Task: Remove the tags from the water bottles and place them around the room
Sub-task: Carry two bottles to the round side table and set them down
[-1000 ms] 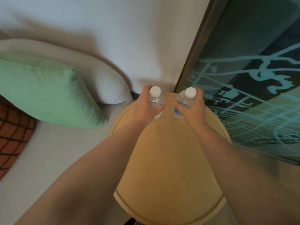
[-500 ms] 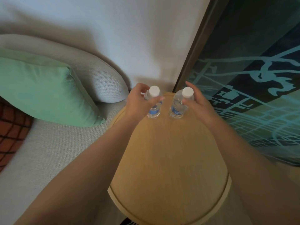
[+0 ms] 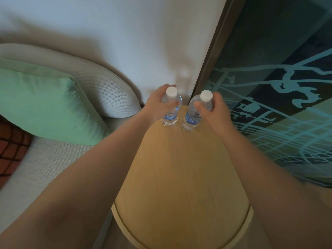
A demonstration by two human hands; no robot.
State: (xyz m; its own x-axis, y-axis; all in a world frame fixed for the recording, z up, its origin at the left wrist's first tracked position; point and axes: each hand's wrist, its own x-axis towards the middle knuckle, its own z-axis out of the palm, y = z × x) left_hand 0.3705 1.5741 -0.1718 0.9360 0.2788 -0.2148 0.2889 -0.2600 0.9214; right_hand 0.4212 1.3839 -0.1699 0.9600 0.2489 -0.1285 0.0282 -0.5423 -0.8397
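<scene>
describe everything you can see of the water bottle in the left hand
The left water bottle is small, clear plastic with a white screw cap and a blue label low on its body. It stands upright at the far edge of the round wooden side table, gripped around its upper body by the left hand, beside the right water bottle.

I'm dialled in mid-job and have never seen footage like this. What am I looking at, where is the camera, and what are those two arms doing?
There is no machine here: a person wears one wide-angle camera on the head, looking forward and down, so the arms are the person's own. The left hand grips the left water bottle, and the right hand grips the right water bottle. Both bottles are white-capped, stand upright and sit side by side at the far edge of a round wooden table. To the left is a pale sofa with a green cushion. No tags are visible on the bottles.
</scene>
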